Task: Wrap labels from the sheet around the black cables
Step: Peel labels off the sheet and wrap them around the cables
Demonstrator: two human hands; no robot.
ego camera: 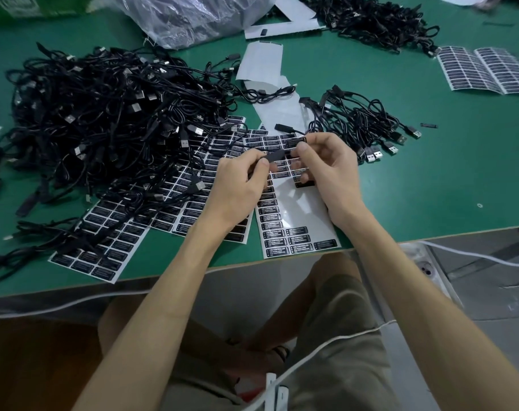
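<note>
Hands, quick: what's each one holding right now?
Left hand: pinches the black cable's inline controller.
Right hand: pinches a black label.

2 hands, the left hand (237,182) and the right hand (329,167), hold 1 cable (274,157) and 1 label (295,142) between them at mid-frame. Black cables lie in 3 groups, too tangled to count singly: 1 large heap (104,114) at left, 1 far heap (370,19) at upper right, 1 small bundle (362,120) right of centre. 5 printed label sheets (282,229) show, some overlapping. 1 plastic bag (187,16) sits at top centre.
</note>
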